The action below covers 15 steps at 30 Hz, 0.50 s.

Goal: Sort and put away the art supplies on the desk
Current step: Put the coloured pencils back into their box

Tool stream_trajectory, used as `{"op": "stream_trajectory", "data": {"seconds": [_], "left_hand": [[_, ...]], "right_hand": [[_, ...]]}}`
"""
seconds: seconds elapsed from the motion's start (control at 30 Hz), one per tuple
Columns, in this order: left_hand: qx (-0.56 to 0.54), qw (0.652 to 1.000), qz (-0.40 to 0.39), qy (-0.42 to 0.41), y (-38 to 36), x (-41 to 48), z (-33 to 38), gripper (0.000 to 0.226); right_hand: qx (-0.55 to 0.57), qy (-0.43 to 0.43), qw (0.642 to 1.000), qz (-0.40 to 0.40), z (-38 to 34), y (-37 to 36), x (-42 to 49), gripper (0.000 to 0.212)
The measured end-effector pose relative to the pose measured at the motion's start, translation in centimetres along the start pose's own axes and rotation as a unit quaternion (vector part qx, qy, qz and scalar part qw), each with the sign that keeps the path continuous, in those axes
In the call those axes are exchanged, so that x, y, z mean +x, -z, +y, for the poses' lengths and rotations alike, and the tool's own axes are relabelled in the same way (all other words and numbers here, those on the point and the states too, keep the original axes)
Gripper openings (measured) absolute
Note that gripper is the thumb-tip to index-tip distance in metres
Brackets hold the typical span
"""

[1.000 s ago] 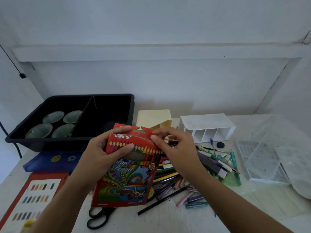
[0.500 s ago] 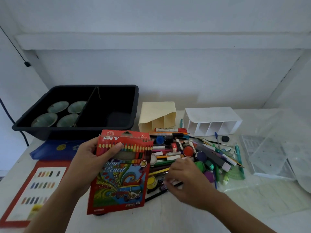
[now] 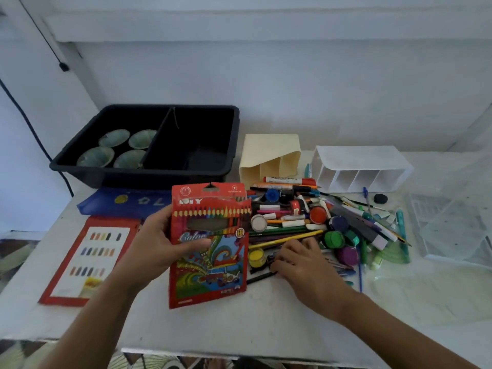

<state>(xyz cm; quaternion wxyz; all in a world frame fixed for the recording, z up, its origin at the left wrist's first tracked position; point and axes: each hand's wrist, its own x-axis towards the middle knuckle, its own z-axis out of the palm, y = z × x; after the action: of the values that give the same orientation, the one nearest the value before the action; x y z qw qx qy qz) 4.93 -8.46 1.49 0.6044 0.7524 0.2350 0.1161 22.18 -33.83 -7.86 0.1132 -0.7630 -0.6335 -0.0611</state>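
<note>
- Black tray (image 3: 231, 155), far left of desk, two compartments. The left compartment holds four pale green bowls (image 3: 114, 138). The right compartment is dark; contents cannot be made out.
- Clear plastic box (image 3: 452, 227), far right; contents unclear through the glare.
- White organiser (image 3: 356, 158), right of centre, lying on its side, with four open cells facing near. Nothing visible in the cells.
- Cream holder (image 3: 269, 150), between tray and organiser, also lying on its side with its opening facing near.
- Coloured pencil box (image 3: 210, 262), red card with a printed front, is held up just left of the pile. The left hand (image 3: 154, 243) grips its left edge, thumb across the front.
- White desk (image 3: 266, 323) against a pale wall; a dark cable (image 3: 40, 35) hangs at far left.
- Loose pile of supplies (image 3: 292, 227) at centre right: pencils, markers, chalk sticks and small paint pots, one of them yellow (image 3: 257, 257).
- Right hand (image 3: 300, 259) lies palm down on the near edge of the pile, fingers bent over a black pencil (image 3: 259, 276). Cannot tell whether it pinches the pencil.
- Red-edged colour chart (image 3: 87, 259) lies flat, near left; blue pouch (image 3: 111, 206) lies between it and the tray.
- Green protractor (image 3: 396, 254) at the right edge of the pile.
</note>
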Motion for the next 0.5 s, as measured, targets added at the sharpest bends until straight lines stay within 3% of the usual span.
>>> {"op": "stream_trajectory", "data": {"seconds": [0.23, 0.4, 0.5], "left_hand": [[-0.001, 0.999, 0.036, -0.029, 0.0, -0.5, -0.8, 0.042], [-0.044, 0.996, 0.059, -0.05, 0.5, -0.4, 0.1, 0.045], [-0.047, 0.994, 0.076, -0.06, 1.3, -0.1, 1.0, 0.051]], "right_hand": [[0.004, 0.022, 1.0, 0.009, 0.1, -0.3, -0.2, 0.039], [0.035, 0.01, 0.999, 0.033, 0.2, 1.3, -0.1, 0.024], [0.128, -0.038, 0.99, 0.044, 0.3, 2.7, 0.1, 0.015]]}}
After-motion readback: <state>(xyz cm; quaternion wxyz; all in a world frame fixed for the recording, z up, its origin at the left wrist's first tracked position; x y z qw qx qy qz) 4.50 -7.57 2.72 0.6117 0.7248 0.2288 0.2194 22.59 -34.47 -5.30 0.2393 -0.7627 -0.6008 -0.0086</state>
